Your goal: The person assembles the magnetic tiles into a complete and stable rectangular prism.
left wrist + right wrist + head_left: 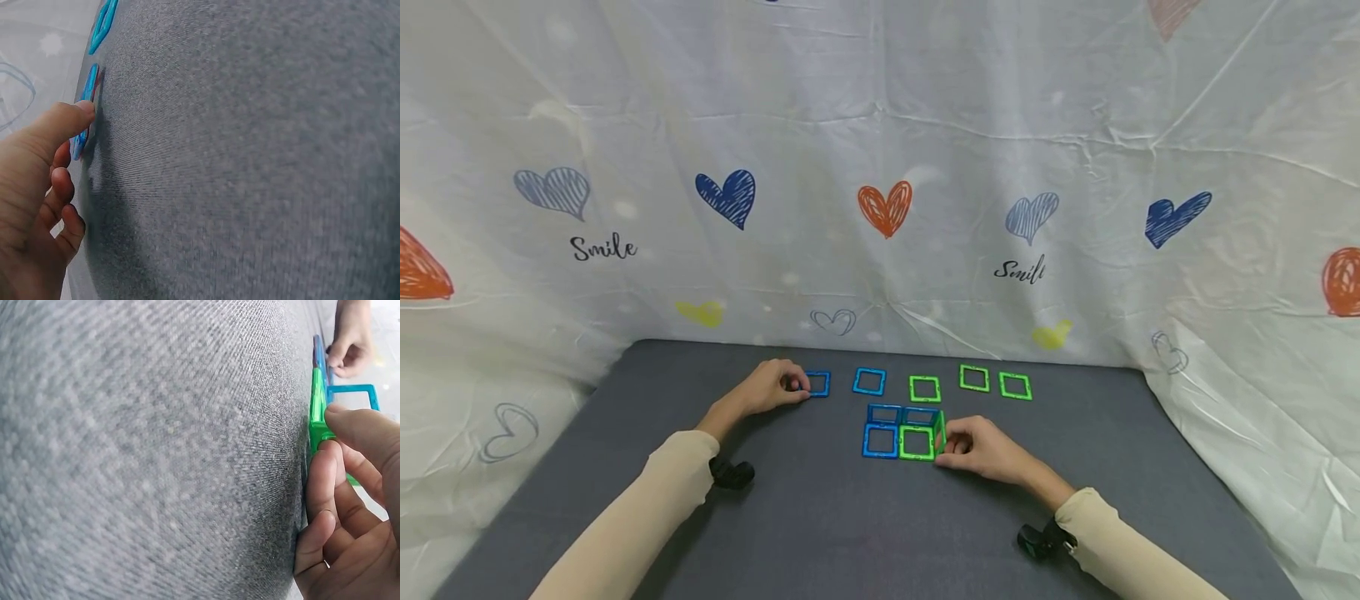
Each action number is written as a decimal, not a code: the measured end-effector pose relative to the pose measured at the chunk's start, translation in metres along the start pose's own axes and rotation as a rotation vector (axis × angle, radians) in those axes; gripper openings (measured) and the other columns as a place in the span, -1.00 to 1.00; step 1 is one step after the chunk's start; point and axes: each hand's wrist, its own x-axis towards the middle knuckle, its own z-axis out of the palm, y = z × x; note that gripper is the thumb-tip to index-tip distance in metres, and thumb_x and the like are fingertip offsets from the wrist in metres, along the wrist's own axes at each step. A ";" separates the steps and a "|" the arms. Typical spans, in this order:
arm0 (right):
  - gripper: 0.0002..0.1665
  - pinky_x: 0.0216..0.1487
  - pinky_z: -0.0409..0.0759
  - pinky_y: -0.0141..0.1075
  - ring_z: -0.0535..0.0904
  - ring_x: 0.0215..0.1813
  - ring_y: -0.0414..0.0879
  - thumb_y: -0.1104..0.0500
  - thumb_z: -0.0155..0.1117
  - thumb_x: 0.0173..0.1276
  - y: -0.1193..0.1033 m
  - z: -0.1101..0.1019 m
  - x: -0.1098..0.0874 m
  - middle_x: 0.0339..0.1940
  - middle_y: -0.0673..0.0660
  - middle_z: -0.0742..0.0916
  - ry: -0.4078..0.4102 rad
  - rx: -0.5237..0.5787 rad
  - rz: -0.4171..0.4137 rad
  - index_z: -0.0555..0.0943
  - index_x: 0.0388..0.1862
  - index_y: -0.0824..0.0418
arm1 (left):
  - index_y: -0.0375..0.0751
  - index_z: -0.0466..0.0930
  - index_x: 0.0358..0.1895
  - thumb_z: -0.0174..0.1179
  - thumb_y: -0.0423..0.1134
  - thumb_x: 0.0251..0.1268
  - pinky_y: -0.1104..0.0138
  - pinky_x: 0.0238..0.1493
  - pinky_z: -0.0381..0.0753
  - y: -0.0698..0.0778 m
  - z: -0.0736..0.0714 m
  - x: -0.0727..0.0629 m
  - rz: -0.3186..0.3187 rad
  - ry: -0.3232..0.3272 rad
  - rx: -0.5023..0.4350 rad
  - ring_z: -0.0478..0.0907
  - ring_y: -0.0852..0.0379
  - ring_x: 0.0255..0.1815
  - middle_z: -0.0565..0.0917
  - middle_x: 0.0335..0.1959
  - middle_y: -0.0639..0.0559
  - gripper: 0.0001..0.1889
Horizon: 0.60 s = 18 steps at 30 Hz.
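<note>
My left hand (772, 386) pinches a blue square magnetic tile (822, 384) at the far left of the row. In the left wrist view the thumb lies over that blue tile (91, 81), and its hidden side cannot be made out. Nearer the middle, my right hand (983, 450) holds an upright green magnetic tile (940, 432) at the right end of a small structure. The structure has a blue tile (881, 456) and a green tile (917, 457) lying flat, with two blue tiles (886, 407) standing along their back edge. My right fingertips partly cover the upright green tile.
Behind the structure lie a loose blue tile (869, 392) and three green tiles, the nearest of them a green square (925, 401). A dark grey cloth covers the table (850, 533). A white curtain (820, 275) printed with hearts hangs along the back edge.
</note>
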 end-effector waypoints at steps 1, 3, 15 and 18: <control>-0.90 -0.40 0.53 -0.34 0.57 -0.45 -0.16 0.19 0.47 0.36 0.000 0.000 0.000 -0.48 -0.02 0.67 0.000 0.000 0.000 0.67 -0.30 0.08 | -0.16 0.72 -0.27 0.39 -0.29 0.36 0.25 -0.36 0.40 0.000 0.000 -0.001 0.004 0.001 -0.004 0.37 0.14 -0.45 0.50 -0.38 0.12 -0.95; -0.90 -0.40 0.53 -0.34 0.57 -0.45 -0.16 0.19 0.47 0.36 0.000 0.000 -0.001 -0.47 -0.01 0.67 0.001 0.003 0.001 0.67 -0.30 0.09 | -0.13 0.71 -0.28 0.39 -0.28 0.35 0.26 -0.37 0.40 0.001 -0.001 -0.002 0.014 0.005 -0.003 0.36 0.15 -0.46 0.50 -0.39 0.13 -0.95; -0.93 -0.38 0.54 -0.33 0.58 -0.43 -0.16 0.20 0.46 0.38 -0.002 -0.001 -0.001 -0.45 -0.01 0.68 -0.006 -0.002 0.005 0.69 -0.25 0.13 | -0.16 0.70 -0.26 0.37 -0.29 0.37 0.26 -0.38 0.43 0.009 -0.018 -0.012 0.023 0.073 0.013 0.38 0.15 -0.46 0.49 -0.40 0.12 -0.95; -0.93 -0.38 0.53 -0.33 0.58 -0.43 -0.16 0.20 0.46 0.38 -0.002 -0.001 -0.001 -0.45 0.00 0.68 -0.008 -0.003 0.004 0.69 -0.25 0.15 | -0.16 0.69 -0.26 0.37 -0.31 0.37 0.26 -0.37 0.42 0.014 -0.024 -0.016 0.033 0.100 0.026 0.38 0.14 -0.44 0.47 -0.41 0.12 -0.95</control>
